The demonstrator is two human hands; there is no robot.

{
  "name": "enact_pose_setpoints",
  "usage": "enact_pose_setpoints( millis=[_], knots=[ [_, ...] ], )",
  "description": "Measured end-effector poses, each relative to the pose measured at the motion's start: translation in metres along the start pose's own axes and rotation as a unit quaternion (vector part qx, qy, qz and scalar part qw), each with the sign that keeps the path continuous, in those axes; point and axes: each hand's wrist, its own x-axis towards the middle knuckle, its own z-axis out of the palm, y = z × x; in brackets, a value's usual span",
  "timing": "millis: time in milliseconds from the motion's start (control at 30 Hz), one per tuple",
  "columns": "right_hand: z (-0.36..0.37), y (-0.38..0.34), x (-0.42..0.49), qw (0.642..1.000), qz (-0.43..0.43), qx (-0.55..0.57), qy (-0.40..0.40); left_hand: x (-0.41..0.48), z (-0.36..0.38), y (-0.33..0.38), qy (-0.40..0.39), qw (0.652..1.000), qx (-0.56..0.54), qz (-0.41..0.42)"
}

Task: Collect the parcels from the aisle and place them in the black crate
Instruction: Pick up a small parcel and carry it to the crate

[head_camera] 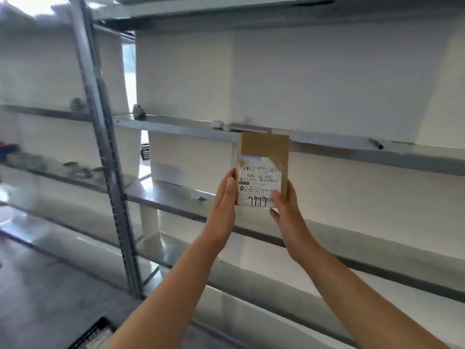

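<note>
A small brown cardboard parcel [263, 170] with a white shipping label is held up in front of the metal shelves. My left hand [224, 200] presses flat against its left side with straight fingers. At its lower right corner, my right hand [284, 207] grips it, thumb on the label face and fingers curled behind. A corner of the black crate [94, 335] shows at the bottom left, below my left forearm, with something pale inside.
Grey metal shelving [176, 127] runs across the view, with an upright post [105, 157] on the left. Small objects lie on the shelves: a grey lump [139, 112], a dark pen [376, 144], dishes [75, 167] far left. The grey floor [37, 285] lies at lower left.
</note>
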Motion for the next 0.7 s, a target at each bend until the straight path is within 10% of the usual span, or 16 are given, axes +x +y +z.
enact_pose_setpoints(
  millis=[700],
  knots=[
    [0.238,0.078,0.102,0.903,0.015,0.185,-0.386,-0.01,-0.19,0.003,0.369,0.91,0.186,-0.027]
  ],
)
